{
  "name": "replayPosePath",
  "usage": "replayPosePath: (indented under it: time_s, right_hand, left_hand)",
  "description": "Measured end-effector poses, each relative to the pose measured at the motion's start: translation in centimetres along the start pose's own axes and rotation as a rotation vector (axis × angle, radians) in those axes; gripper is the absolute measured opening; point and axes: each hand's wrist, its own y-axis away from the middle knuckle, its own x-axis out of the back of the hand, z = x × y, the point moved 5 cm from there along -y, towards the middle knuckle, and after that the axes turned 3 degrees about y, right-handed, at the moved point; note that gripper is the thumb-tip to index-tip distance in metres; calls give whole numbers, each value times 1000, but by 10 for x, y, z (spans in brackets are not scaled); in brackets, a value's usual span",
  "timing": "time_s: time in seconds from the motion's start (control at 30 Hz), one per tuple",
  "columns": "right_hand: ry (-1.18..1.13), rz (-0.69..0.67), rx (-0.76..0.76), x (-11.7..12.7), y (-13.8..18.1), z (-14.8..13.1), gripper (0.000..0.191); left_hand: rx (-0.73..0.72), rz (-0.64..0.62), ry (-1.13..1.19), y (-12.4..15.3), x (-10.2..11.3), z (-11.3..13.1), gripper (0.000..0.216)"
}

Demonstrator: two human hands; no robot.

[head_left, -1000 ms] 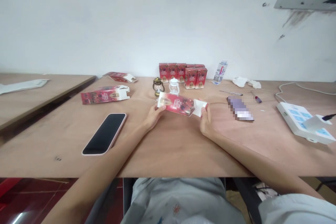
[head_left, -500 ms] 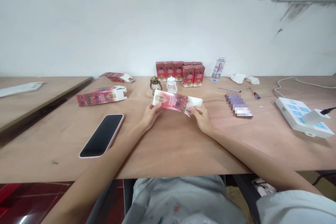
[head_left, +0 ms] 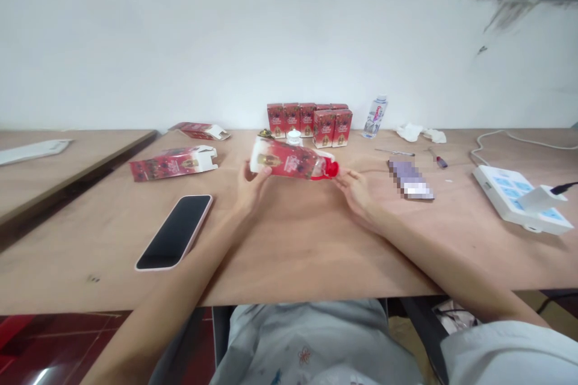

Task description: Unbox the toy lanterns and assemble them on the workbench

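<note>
My left hand is closed around the left end of a red printed carton, held level above the table. From the carton's right end juts a small red lantern with a clear part, partly still inside. My right hand pinches the lantern's outer red end with its fingertips. Just behind the carton stand a white lantern and a dark gold lantern, both mostly hidden by it.
Several red boxes stand against the wall beside a water bottle. Flattened-looking cartons and a phone lie at left. To the right are crumpled tissues, a purple packet and a power strip.
A red lantern now shows at the carton's right end, pinched by my right hand, which has shifted right off the flaps. The carton has moved slightly left and up.
</note>
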Motion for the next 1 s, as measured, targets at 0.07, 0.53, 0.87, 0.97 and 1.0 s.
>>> replayPosePath:
  time_s: [0.07,0.53,0.87,0.97,1.0]
  right_hand:
    - [-70,53,33,10,-17,-8,24]
    - [781,53,460,-36,-91,-53,13]
    - [752,-246,698,-79,1,-53,21]
    - [594,-346,567,-93,22,-37,29]
    - [548,-337,510,-94,24,-31,31]
  left_hand:
    - [-184,89,-82,-6,11,20,65]
    - [-875,102,-1130,24,8,51,64]
    - [-761,-120,-1118,23,-7,33,39]
    - [-736,-230,-1088,22,-10,30,36]
    - [-739,-262,-1085,22,-11,29,36]
